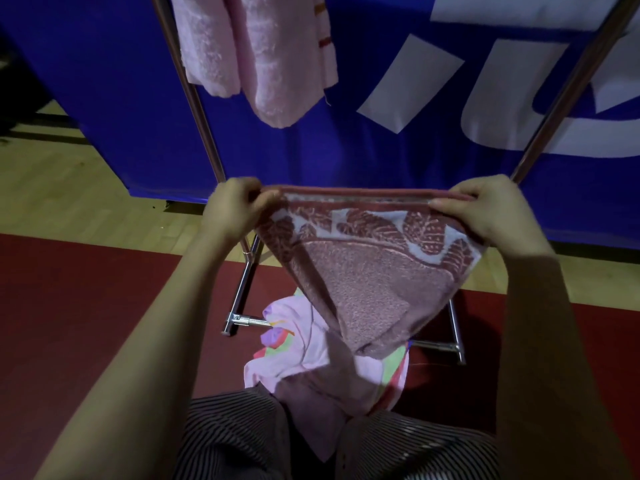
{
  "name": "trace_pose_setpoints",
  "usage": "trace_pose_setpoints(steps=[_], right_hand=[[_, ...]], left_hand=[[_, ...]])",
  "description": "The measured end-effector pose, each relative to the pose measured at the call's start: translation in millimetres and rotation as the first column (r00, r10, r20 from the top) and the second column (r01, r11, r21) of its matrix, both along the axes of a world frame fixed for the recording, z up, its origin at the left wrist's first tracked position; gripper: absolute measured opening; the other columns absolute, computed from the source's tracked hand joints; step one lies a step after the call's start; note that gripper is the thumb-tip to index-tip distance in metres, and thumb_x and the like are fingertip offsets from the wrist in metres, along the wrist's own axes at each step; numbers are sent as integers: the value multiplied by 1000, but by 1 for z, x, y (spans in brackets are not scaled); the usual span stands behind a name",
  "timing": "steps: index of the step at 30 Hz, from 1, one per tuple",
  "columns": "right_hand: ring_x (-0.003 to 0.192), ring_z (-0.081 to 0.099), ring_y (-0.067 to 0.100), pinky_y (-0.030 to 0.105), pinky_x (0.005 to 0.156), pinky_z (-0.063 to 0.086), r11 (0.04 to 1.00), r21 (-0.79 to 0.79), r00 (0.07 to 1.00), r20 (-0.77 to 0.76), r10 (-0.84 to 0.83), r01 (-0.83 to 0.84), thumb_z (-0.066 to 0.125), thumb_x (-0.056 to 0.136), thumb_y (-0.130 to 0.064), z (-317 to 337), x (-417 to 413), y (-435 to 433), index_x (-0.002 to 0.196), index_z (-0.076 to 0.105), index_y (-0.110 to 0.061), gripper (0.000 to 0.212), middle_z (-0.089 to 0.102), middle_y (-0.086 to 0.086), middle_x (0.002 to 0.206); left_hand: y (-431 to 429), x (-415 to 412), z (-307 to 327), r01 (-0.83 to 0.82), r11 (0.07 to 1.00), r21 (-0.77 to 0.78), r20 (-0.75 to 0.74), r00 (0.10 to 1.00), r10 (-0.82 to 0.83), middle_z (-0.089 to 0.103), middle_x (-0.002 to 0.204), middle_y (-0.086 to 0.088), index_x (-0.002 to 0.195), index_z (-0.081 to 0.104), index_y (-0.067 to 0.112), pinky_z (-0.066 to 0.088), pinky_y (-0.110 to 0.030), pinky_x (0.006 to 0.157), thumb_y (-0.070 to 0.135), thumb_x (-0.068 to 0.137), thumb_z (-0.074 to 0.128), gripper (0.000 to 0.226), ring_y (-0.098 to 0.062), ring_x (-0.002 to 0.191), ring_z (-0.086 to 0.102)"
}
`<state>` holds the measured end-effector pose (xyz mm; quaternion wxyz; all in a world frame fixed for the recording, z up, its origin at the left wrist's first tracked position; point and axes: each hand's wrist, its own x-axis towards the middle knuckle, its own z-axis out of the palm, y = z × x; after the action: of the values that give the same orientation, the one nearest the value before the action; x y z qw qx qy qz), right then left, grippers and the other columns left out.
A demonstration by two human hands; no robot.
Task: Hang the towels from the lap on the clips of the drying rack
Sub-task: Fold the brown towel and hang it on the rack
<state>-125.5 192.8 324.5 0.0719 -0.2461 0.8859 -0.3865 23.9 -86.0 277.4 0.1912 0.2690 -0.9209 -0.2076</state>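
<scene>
You hold the patterned towel (363, 271) at mid frame, its top hem stretched level, left to right, between your left hand (235, 209) and right hand (485, 209). Each hand pinches a corner. The clips are out of view. Judging by the hung pink towels (256, 53) at upper left, they lie straight above, equally near both hands.
</scene>
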Motion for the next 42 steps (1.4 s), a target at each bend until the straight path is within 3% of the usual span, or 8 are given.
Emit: trace_pose_setpoints(steps=[4,10,15,21,25,29,35,42], right_hand=[[46,53,-12,5,43,38,931,-350,982,-118,-150,101,65,85,-20,31,2,-1,89,65,-18,5,56,-9,65],[60,58,0,18,59,47,946,-280,973,-114,-199,161,67,84,-21,18,3,1,88,68,-18,5,61,-3,67],[57,53,-15,4,56,43,872,-473,964,-149,-219,125,65,84,-20,40,6,-2,85,64,-25,6,55,-17,70],[49,50,8,26,50,39,972,-199,991,-24,-132,125,71,80,-25,7,3,-5,71,66,0,27,61,14,61],[56,57,24,35,56,44,979,-154,986,114,-120,137,73,79,-27,-3,3,-13,68,67,4,34,66,23,64],[43,57,12,27,55,44,979,-158,953,293,-80,131,73,79,-25,-8,12,-30,64,64,4,34,64,7,47],[60,59,21,29,61,46,965,-256,872,483,79,54,69,83,-15,-12,28,-55,85,66,12,27,66,21,73],[57,67,10,18,59,55,924,-372,756,630,180,90,62,87,-15,-18,35,-69,92,69,2,18,70,4,62]], left_hand=[[13,-3,59,10,997,82,-618,785,43,42,57,12,64,50,20,30,-16,51,31,88,58,27,3,51,38],[17,-1,37,-4,997,73,-384,923,32,50,63,7,74,59,12,36,-12,53,23,85,62,17,-8,59,45],[16,-2,74,-120,993,20,-800,594,88,51,71,18,82,65,2,38,-12,66,19,86,57,18,7,69,48],[10,-4,33,-134,974,183,-289,939,184,58,68,-6,76,64,5,45,-30,58,27,84,64,23,-20,63,56],[19,-8,29,-126,917,379,-188,960,210,55,59,-3,69,61,9,45,-27,52,28,84,66,24,-20,59,55],[46,-17,24,-34,806,591,-177,969,171,61,67,-10,69,63,7,46,-29,60,26,83,69,24,-19,63,56],[85,-35,14,148,550,822,-238,967,96,58,77,-14,80,65,5,44,-30,67,14,87,64,12,-21,73,52],[93,-40,8,281,478,832,-329,944,19,70,70,2,83,71,12,53,-23,70,8,83,66,6,-9,67,65]])
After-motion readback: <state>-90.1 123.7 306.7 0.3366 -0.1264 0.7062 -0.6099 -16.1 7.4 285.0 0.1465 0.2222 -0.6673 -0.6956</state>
